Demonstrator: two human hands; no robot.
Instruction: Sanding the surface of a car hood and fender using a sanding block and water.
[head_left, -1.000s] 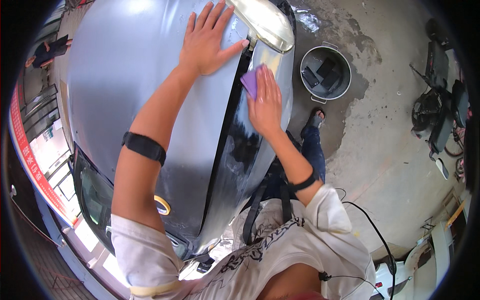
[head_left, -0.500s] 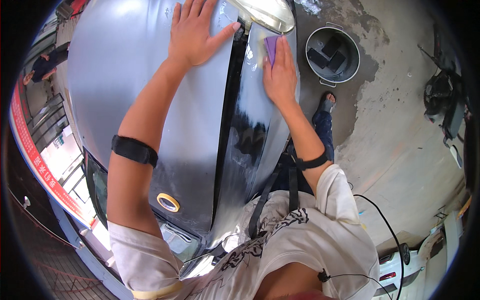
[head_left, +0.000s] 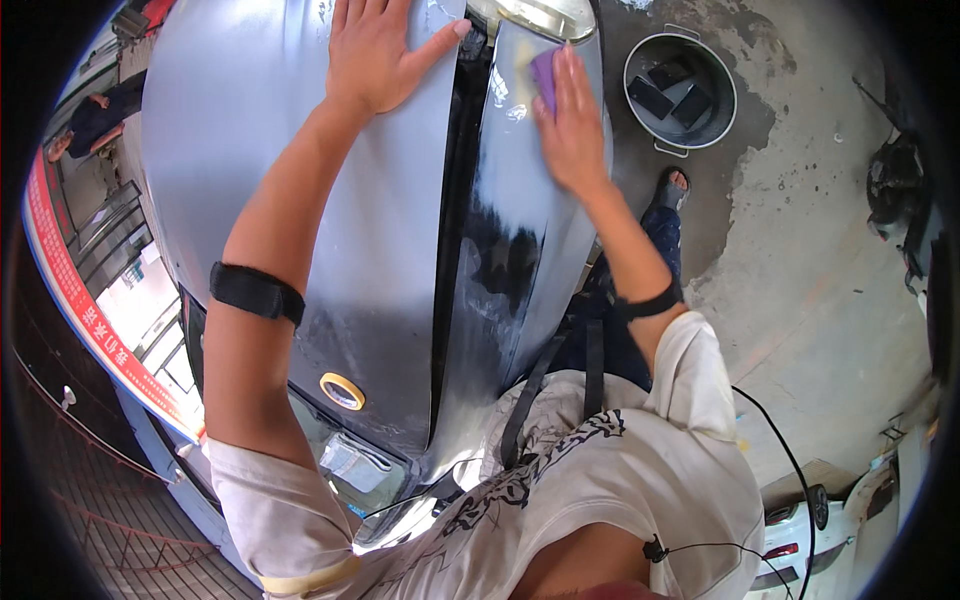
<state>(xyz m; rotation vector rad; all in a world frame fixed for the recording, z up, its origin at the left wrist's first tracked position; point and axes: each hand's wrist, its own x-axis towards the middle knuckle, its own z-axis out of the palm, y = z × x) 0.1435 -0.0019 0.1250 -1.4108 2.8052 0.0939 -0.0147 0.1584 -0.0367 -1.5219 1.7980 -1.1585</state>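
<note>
My left hand (head_left: pixel 375 60) lies flat on the grey car hood (head_left: pixel 260 130), fingers spread and thumb pointing toward the panel gap; some fingertips are cut off by the top of the picture. Across that dark gap, my right hand (head_left: pixel 575 130) presses a folded purple sheet of sandpaper (head_left: pixel 545 76) against the front fender (head_left: pixel 512 150), just below the headlight (head_left: pixel 562 16). Its fingers stretch over the sheet, covering part of it. Whitish wet-looking streaks and a pale yellowish patch show on the fender beside the sheet. Farther down, its surface is dark and glossy.
A round metal pot (head_left: pixel 733 95) with several black flat blocks stands on the floor right of the fender. A yellow tape roll (head_left: pixel 343 391) lies on the hood near the windshield. My foot (head_left: pixel 676 185) is below the pot. Another person (head_left: pixel 100 118) is at far left.
The whole view has shifted slightly. My right hand, with the sandpaper, has moved a little toward the headlight along the fender. My left hand stays flat on the hood.
</note>
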